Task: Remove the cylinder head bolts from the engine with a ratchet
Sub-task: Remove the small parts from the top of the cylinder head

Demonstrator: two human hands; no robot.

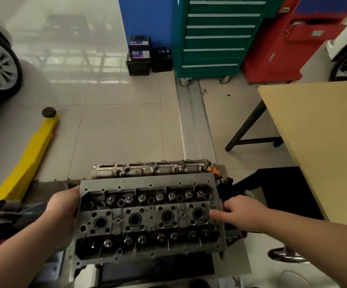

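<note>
1. Two hands bracket the grey cast-metal cylinder head (149,221): the left hand (62,213) is clamped on its left end, thumb over the top edge, while the right hand (238,212) lies at its right end with fingers fairly straight, thumb pressing on the top face. The right fingers' undersides are hidden, so whether they hook the edge I cannot tell.
2. The head's long axis runs straight from one hand to the other, with both hands about equally near an end; any lift or shift would turn on that even, two-ended hold.
3. It sits directly in front of the person, between the hands, on top of the engine; the support beneath is mostly hidden.
4. Its upper face shows four large round bores down the middle row, with smaller dark holes around them and rows of valve parts towards and away from the person. Whether bolts remain in the holes is too small to tell.
5. No ratchet is visible near either hand, so I judge the loosening is either finished or not begun.
</note>
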